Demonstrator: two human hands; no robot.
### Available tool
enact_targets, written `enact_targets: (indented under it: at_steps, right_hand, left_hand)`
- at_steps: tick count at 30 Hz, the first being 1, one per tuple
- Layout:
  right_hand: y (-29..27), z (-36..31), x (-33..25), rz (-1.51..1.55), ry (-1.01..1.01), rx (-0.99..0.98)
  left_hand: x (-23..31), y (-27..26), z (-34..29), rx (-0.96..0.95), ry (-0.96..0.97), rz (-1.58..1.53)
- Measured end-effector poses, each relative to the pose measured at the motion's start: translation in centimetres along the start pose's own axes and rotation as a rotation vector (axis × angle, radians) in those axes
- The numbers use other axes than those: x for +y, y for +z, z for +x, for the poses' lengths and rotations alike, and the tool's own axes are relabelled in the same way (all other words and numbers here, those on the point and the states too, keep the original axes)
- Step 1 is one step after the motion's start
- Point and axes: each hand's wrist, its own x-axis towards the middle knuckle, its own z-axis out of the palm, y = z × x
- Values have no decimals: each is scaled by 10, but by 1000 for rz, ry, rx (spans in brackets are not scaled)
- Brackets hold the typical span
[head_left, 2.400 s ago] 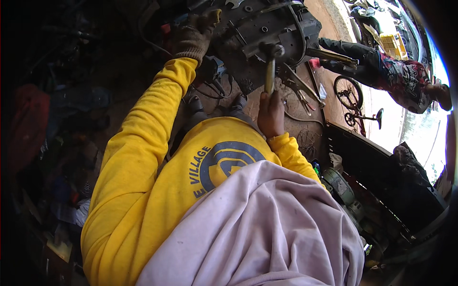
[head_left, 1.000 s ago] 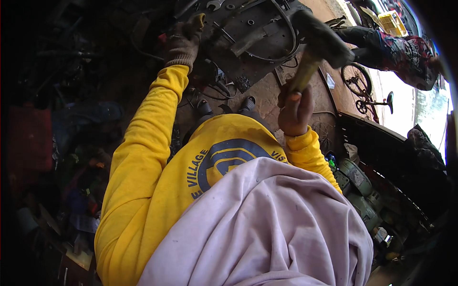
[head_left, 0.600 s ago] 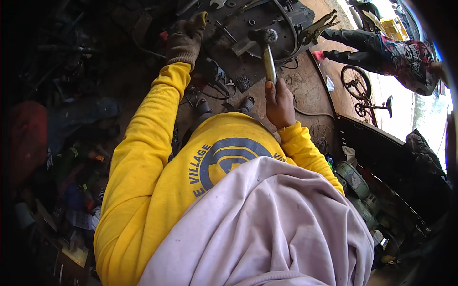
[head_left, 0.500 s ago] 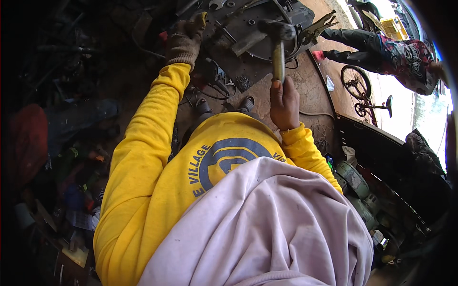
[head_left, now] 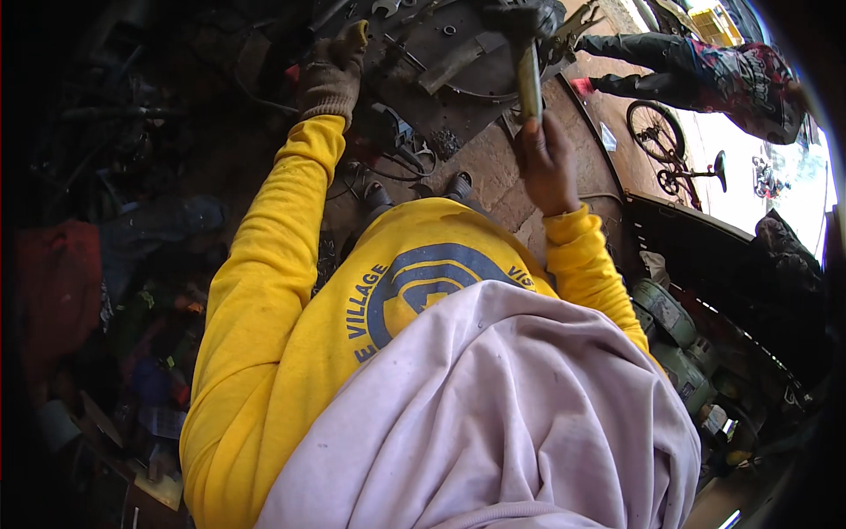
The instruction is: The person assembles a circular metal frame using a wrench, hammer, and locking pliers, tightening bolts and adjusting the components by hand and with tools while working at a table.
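The right hand (head_left: 548, 163) is clenched around the pale wooden handle of a steel-headed hammer (head_left: 527, 62), whose dark head sits at the top edge of the view, over the far side of a large dark, greasy metal machine casting (head_left: 458, 53) lying on the brown dirt floor (head_left: 493, 167). The left hand (head_left: 330, 75), in a worn brown work glove, presses down on the near left edge of that casting; whether its fingers curl around anything there I cannot tell. Judging by this, the hammering is in full swing rather than finished: the casting lies in one piece, loose spanners and a long flat steel bar (head_left: 454, 63) rest on it, and nothing looks freed or set aside yet.

No open container shows clearly. At the right edge, past the yellow sleeve (head_left: 586, 264), stands a row of green metal cylinders (head_left: 674, 339), closed, contents hidden. Another person in patterned clothing (head_left: 705, 70) crouches at the upper right corner near a small bicycle (head_left: 670, 150). The clutter along the left side is too dark to sort out.
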Motion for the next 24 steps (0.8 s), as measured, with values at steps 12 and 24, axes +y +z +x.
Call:
enact_targets:
  at_steps: [12, 24]
  right_hand:
    - [-51, 139, -105, -816, -834, 98]
    - [17, 279, -124, -1211, -789, -410]
  left_hand:
    - [-2, -35, -36, 69, 73, -49]
    - [-57, -78, -171, -113, 84, -290]
